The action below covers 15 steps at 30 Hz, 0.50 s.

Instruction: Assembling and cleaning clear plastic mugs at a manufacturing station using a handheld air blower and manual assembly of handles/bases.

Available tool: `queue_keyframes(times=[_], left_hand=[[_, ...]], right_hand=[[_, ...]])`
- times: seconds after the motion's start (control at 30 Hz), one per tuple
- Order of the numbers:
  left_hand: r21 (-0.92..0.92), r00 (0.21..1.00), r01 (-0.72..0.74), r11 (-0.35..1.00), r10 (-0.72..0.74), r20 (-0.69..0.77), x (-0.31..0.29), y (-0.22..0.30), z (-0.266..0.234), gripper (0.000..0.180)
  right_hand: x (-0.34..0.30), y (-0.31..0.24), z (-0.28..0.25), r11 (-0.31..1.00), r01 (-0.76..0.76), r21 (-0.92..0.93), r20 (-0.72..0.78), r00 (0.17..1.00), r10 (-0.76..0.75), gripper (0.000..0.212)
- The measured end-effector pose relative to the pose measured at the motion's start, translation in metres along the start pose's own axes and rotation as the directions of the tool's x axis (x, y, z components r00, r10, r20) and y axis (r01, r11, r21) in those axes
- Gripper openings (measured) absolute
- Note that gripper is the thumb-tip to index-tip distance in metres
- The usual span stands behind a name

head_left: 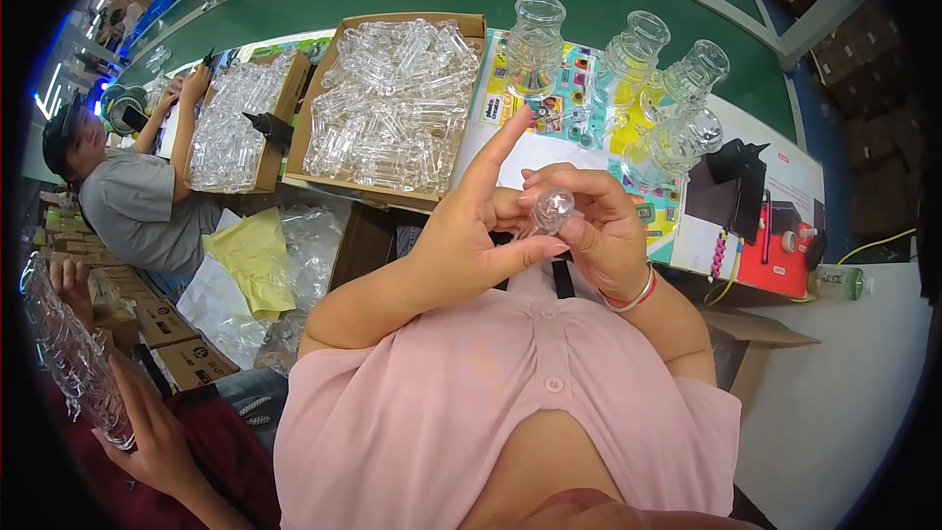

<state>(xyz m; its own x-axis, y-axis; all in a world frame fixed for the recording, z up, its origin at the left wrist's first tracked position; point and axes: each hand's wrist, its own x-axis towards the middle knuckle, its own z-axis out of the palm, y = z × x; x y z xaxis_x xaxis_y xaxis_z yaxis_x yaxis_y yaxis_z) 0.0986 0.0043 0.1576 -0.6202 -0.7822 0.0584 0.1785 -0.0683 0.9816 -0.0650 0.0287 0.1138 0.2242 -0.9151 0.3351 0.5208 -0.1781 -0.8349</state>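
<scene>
In front of my chest I hold a small clear piece (552, 207), glass or plastic, with its rounded end up. My right hand (606, 221) pinches it between thumb and fingers. Against its other side are the curled fingers of my left hand (481, 221), whose index finger and thumb stretch out apart. The lower part of the piece is hidden by my hands. Just beyond them, clear glass vessels with flared rims stand on the table: one glass vessel (536, 44) alone, and several grouped to the right, including a front vessel (667, 149).
An open cardboard box (474, 69) full of clear tubular pieces lies left of my hands. Past it is a second box (280, 128), with a person in grey (147, 206). At lower left another person's hand (157, 437) holds clear pieces. Black bottles (741, 162) stand at right.
</scene>
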Motion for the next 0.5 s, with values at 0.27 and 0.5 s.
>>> queue_keyframes(times=[0.27,0.5], left_hand=[[-0.005,0.999,-0.037,0.999,0.037,0.027,0.0,-0.004,0.0,0.092],[0.075,0.793,-0.373,0.925,0.359,-0.492,-0.032,0.004,-0.106,0.056]], right_hand=[[-0.001,-0.004,0.005,0.993,-0.057,0.107,-0.065,0.996,0.064,0.037],[0.004,-0.005,-0.001,0.977,0.004,0.215,-0.152,0.988,0.029,0.039]])
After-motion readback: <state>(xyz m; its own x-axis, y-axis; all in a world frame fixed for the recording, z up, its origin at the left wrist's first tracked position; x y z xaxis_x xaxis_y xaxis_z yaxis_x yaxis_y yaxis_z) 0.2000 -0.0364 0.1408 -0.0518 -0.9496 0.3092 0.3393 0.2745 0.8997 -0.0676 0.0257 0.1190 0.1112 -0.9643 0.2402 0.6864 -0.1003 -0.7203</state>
